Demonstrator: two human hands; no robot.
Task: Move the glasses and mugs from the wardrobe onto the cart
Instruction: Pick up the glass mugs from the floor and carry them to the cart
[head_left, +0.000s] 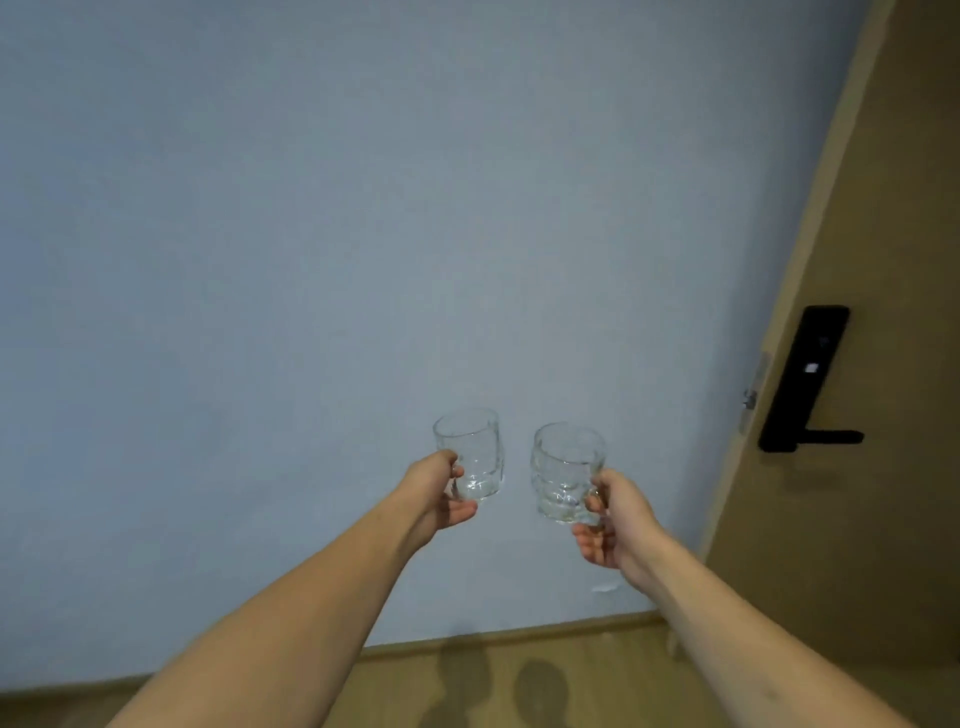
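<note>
- Mugs in transit: left hand (436, 493) fingers clamped on left mug (470, 452); right hand (615, 519) fingers clamped on right mug (566, 470) handle.
- Cart out of view; likely next: locate it, set both upright.

A plain pale blue-grey wall (363, 234) fills most of the view, meeting a wood-toned floor (519, 686) at a matching skirting board (519, 635). At right stands a tan wooden door (893, 493) fitted with a black lever-handle lock (810, 379).
</note>
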